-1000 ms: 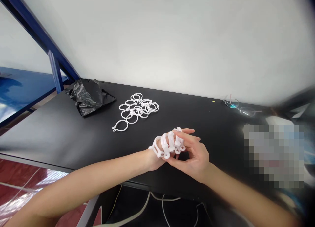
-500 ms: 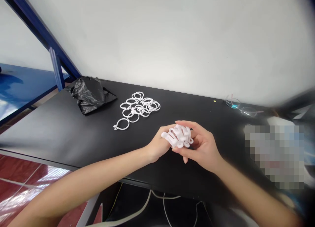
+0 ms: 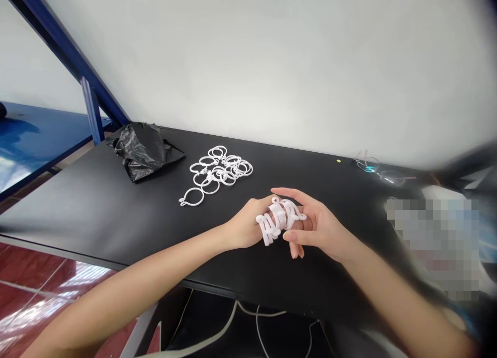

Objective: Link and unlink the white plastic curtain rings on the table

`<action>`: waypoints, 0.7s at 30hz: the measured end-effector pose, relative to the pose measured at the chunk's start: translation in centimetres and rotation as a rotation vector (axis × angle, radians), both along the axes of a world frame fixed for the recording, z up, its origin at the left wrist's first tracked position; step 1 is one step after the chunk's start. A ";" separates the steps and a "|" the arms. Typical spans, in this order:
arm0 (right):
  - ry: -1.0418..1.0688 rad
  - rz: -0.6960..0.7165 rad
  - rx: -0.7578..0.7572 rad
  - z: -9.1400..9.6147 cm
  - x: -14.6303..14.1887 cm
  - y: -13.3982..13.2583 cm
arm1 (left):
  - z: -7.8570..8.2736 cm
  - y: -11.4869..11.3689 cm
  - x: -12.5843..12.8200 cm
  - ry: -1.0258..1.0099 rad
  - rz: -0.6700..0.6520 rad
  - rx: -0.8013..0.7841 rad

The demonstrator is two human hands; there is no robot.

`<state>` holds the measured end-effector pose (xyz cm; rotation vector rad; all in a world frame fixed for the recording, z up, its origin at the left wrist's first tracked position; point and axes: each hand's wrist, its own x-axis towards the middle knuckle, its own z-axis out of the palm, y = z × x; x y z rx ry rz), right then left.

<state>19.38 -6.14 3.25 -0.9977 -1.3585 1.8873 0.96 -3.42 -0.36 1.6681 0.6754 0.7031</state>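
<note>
Farther left, loose rings [image 3: 217,171] lay on the table [image 3: 97,213], nearer the left hand [image 3: 243,227], whose bunched fingers ran rightward through the ring stack [image 3: 277,219]; the right hand [image 3: 324,228] pinched that stack from its right end.

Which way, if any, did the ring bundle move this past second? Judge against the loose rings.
Yes: the ring bundle, on the left hand, shifted slightly right, away from the loose rings on the table.
</note>
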 end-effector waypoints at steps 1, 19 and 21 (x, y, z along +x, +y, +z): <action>0.014 0.004 -0.005 0.1 0.2 0.1 | 0.0 0.1 0.1 -0.058 -0.021 -0.036; 0.001 -0.123 0.093 -1.2 -1.2 -1.1 | -0.2 -0.2 0.8 -0.350 -0.033 -0.400; -0.020 -0.170 0.097 -1.2 -1.5 -1.2 | -0.3 -0.3 0.6 -0.345 -0.084 -0.403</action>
